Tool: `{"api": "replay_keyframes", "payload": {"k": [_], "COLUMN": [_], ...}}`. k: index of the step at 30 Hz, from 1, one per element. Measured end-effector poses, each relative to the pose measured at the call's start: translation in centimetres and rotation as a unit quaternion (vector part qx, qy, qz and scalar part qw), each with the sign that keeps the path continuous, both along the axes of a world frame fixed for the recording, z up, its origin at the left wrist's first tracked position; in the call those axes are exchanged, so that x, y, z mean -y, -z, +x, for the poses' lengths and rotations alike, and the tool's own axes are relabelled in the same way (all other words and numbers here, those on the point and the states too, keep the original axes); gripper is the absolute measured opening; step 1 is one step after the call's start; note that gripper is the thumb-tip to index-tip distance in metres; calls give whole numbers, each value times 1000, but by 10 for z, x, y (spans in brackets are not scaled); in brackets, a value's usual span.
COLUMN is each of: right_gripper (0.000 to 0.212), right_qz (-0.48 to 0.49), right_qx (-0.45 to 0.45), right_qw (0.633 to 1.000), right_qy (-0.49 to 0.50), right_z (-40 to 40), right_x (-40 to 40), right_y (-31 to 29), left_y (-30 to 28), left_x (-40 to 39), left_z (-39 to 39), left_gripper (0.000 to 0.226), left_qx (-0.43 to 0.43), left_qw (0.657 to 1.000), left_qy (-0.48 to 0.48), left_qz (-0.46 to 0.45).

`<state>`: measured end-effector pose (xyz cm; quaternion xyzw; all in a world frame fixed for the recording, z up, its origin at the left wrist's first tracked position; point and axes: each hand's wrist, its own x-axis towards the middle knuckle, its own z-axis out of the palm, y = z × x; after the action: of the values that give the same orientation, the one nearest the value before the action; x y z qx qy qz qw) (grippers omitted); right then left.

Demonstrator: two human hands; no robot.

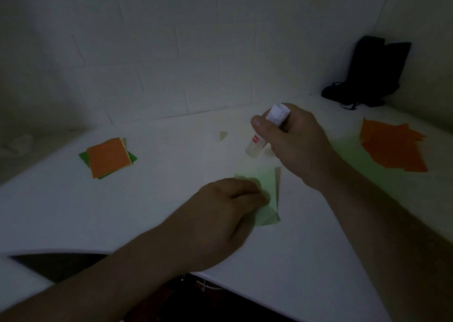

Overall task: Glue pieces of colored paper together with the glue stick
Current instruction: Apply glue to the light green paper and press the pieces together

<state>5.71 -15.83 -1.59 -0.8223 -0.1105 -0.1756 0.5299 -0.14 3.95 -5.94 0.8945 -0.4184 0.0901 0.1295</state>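
My right hand [294, 145] grips a white glue stick [259, 142], tilted with its lower end pointing down over the table, above a pale green piece of paper [268, 186]. That green paper lies flat in the middle of the white table [147, 211], with a thin cream strip along its right edge. My left hand [220, 213] rests with curled fingers on the paper's left part, holding it down; whether it pinches the paper is hidden. The scene is dim.
A stack of orange, cream and green paper squares [107, 158] lies at the left. Orange paper pieces [392, 147] lie over a pale green sheet [353, 155] at the right. A small cream scrap [222, 135] lies beyond the glue stick. A black bag [367, 74] stands in the far right corner.
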Motion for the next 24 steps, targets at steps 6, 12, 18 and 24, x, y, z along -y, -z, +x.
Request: {"api": "replay_keyframes", "payload": {"k": [6, 12, 18, 24], "right_gripper": [30, 27, 31, 27], "right_qz": [-92, -185, -182, 17], "right_qx": [0, -27, -5, 60], "right_qw": [996, 982, 983, 994], "right_qy": [2, -6, 9, 86], "right_z": [2, 7, 8, 12], "right_x": [2, 2, 2, 4], "right_y": [6, 17, 18, 8], "left_y": [-3, -6, 4, 1], "left_x": [16, 18, 18, 20], "left_z": [-23, -29, -26, -2], "left_gripper": [61, 79, 64, 27], "left_qx": [21, -31, -11, 36], "left_qw": [997, 994, 996, 997], "left_qy": [-34, -70, -72, -61], "left_qz": [67, 77, 52, -39]}}
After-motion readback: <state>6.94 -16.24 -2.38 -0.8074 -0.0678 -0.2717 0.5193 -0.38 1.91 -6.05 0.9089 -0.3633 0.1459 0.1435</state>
